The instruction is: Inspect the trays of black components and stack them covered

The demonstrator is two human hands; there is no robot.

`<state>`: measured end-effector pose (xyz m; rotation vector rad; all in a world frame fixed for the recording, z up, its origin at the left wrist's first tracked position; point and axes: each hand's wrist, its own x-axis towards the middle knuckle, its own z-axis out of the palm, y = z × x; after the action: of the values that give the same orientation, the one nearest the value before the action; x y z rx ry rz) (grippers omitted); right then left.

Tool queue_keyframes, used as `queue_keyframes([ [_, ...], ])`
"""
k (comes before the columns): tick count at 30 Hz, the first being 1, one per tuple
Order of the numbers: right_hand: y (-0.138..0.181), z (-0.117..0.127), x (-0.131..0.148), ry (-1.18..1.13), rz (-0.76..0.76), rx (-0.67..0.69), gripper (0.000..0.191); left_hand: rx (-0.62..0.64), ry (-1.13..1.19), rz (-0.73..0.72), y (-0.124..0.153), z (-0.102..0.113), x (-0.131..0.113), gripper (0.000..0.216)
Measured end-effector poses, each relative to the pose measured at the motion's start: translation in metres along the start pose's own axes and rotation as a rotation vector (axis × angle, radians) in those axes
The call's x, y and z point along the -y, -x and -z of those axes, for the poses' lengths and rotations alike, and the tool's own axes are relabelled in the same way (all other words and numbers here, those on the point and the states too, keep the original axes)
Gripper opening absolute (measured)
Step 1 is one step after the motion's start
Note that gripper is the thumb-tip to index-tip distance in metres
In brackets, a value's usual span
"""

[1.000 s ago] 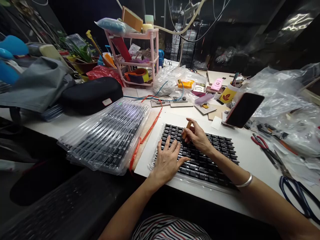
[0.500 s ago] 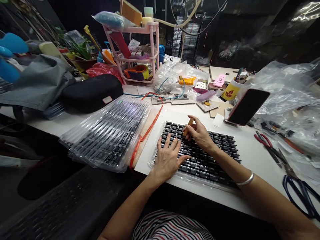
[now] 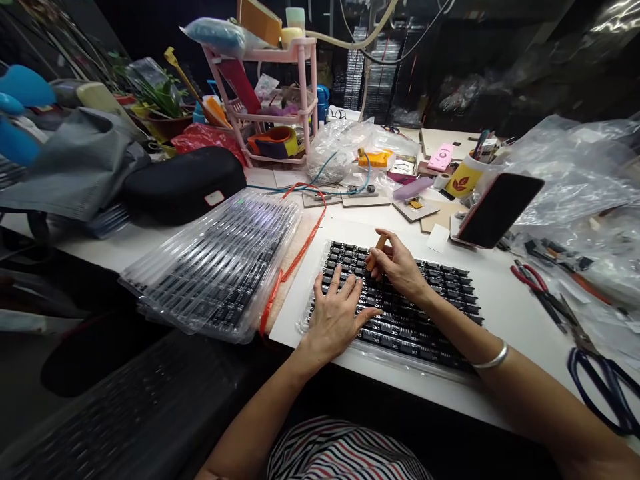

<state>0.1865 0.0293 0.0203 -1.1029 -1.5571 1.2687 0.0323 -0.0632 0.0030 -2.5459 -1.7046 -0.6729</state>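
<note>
A clear tray of rows of small black chips (image 3: 440, 313) lies on the white table in front of me. My left hand (image 3: 336, 312) rests flat on the tray's left part, fingers spread. Just right of it, my right hand (image 3: 397, 268) is closed round a short tan wooden stick (image 3: 376, 251), whose lower end points down onto the chips. A silver bangle (image 3: 491, 361) sits on my right wrist.
A stack of clear chip trays (image 3: 220, 263) lies to the left, beside an orange cord (image 3: 295, 260). A black phone (image 3: 495, 210) leans at the right. Red-handled pliers (image 3: 543, 293) and blue scissors (image 3: 600, 387) lie right. A black case (image 3: 185, 183) and pink shelf rack (image 3: 280, 100) stand behind.
Both hands stay on the chip tray almost unchanged. The view has shifted slightly, so everything sits a little higher in frame.
</note>
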Motion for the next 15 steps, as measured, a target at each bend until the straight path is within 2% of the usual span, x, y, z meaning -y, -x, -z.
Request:
queue_keyframes([
  [8,0.0007,0.0014,0.0041,-0.006,-0.022,0.025,0.061,-0.003,-0.001,0.001,0.0004,0.0003,-0.0011,0.054],
  [15,-0.0023,0.0033,0.0055,-0.050,-0.056,0.041,0.050,-0.001,0.010,0.017,0.0006,-0.0015,-0.0005,0.054],
])
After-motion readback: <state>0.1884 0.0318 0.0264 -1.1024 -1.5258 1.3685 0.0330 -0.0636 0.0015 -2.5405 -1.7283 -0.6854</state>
